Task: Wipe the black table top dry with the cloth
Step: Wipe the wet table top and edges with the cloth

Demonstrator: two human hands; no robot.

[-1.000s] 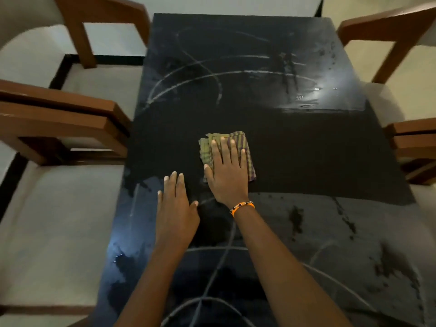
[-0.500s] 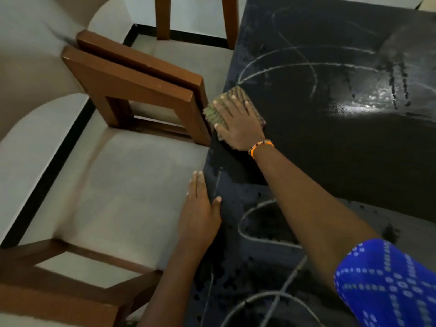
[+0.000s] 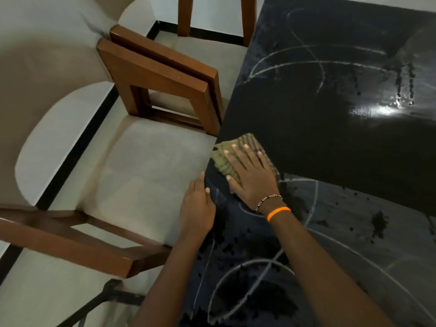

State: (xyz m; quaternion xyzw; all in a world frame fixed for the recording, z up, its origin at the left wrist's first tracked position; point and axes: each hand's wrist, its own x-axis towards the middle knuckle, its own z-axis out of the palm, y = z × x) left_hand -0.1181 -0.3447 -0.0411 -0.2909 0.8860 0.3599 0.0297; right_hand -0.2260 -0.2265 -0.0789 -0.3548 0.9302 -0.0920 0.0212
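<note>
My right hand lies flat on the cloth, with the fingers straight and a little spread, and it presses the cloth onto the black table top right at the table's left edge. The cloth is folded, green-yellow with dark stripes, and it shows at 12 and at 9 o'clock from my hand; the rest is under my palm. On this wrist I wear an orange band and a thin bead bracelet. My left hand rests at 7 o'clock from the cloth, on the same edge, the fingers straight and together, holding nothing; it is near the right hand but does not touch it. The table top around 1 o'clock from the cloth looks dark and matt, while at 5 o'clock there are wet patches, drops and pale curved streaks. At 10 o'clock from the cloth stand the wooden armrests of a chair, just beside the table edge, and its pale seat cushion lies at 9 o'clock.
</note>
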